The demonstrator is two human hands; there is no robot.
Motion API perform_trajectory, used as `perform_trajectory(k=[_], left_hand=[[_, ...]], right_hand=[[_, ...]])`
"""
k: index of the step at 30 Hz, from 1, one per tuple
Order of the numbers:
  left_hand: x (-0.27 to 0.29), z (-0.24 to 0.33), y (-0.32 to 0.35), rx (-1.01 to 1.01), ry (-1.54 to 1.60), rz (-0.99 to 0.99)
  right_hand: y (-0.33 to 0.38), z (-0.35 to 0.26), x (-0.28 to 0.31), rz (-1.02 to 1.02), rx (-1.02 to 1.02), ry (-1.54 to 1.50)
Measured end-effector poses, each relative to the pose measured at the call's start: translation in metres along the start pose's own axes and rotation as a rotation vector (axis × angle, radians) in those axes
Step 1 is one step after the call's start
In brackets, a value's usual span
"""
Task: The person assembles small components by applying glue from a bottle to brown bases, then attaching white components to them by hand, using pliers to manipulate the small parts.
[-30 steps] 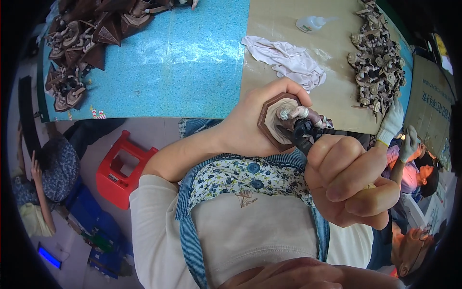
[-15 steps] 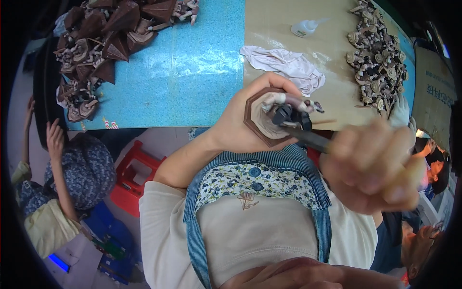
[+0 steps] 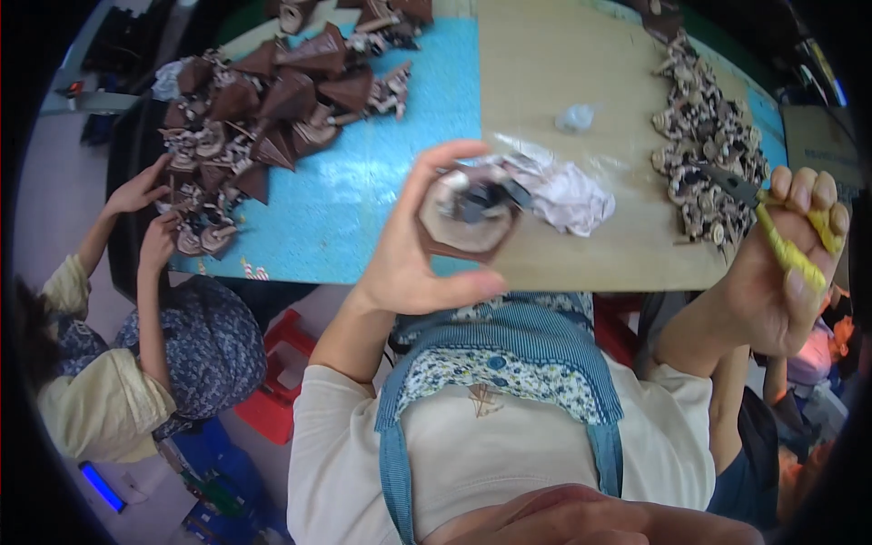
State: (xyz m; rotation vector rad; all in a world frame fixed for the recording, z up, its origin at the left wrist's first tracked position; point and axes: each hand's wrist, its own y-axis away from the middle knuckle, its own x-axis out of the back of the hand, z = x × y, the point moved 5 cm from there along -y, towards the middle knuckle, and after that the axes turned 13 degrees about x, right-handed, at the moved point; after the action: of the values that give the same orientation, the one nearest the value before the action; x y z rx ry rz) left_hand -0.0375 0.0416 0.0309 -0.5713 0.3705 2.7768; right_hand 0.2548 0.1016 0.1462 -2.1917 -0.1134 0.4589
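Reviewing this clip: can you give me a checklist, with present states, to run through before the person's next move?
1. Left hand holding the figurine with a brown octagonal base: ok.
2. Right hand holding the dark metal pliers with yellow handles: ok.
3. Pliers clear of that figurine: ok, well apart.
4. Figurine's details sharp enough to inspect: not ok, blurred.
5. Pliers' tips clear of the beige-and-brown figurine pile: cannot tell, they overlap in view.
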Motion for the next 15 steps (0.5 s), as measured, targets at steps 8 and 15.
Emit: perform_trajectory(k=[8,15], left_hand=[[0.097,0.138,0.007,-0.512,-1.447,1.309],[0.165,0.115,0.027,-0.008,-1.650,1.538]], right_hand=[[-0.116,0.011,0.024,-0.115,0.459,0.256],[-0.241,0.031,0.034,0.038,0.733,0.627]])
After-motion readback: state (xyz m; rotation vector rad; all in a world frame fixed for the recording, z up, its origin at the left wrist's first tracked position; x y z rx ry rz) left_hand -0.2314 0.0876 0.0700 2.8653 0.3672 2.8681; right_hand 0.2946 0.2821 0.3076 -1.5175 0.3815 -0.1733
